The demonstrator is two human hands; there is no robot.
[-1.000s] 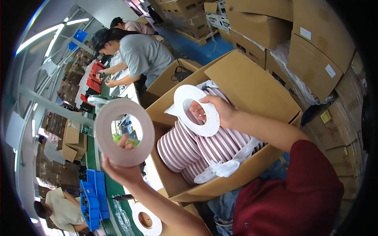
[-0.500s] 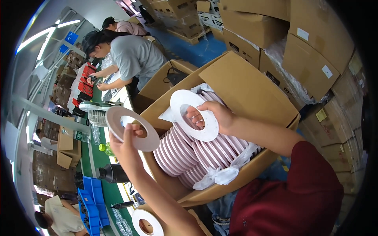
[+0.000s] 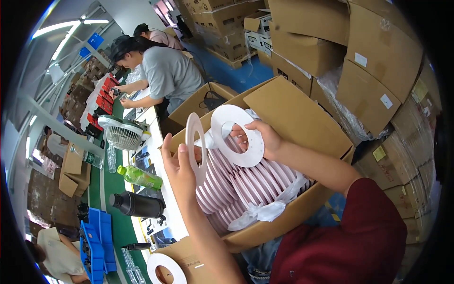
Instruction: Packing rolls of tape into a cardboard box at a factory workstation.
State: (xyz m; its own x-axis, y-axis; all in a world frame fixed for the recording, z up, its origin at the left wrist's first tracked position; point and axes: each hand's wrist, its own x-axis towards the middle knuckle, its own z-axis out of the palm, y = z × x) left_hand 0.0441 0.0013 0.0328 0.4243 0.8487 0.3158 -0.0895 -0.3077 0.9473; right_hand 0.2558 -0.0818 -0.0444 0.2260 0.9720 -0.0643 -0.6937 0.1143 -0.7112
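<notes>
Over the left of the carton [image 3: 295,120], the left hand [image 3: 178,173] gripped a pale ring [image 3: 194,123] (almost edge-on); mid-carton, the right hand [image 3: 265,140] held a white ring [image 3: 256,150] in its fingers.

A factory workshop: work is done along a bench [image 3: 113,184], and cartons [image 3: 309,49] are stacked high.
The bench is topped in green and run lengthwise through the room; at it a worker in grey [image 3: 171,71] is seen bent over a small dark item, and another in beige [image 3: 56,255] is seen on its far side. Red boxes [image 3: 105,97] are lined up at its far end, and blue bins [image 3: 108,251] are filled with dark parts. A pallet [image 3: 241,59] is loaded with cartons on a blue-painted floor [image 3: 231,78]. An open box [image 3: 293,111] is packed with rows of identical discs [image 3: 213,182]. The room is lit by tube lights [image 3: 56,29] mounted overhead.
</notes>
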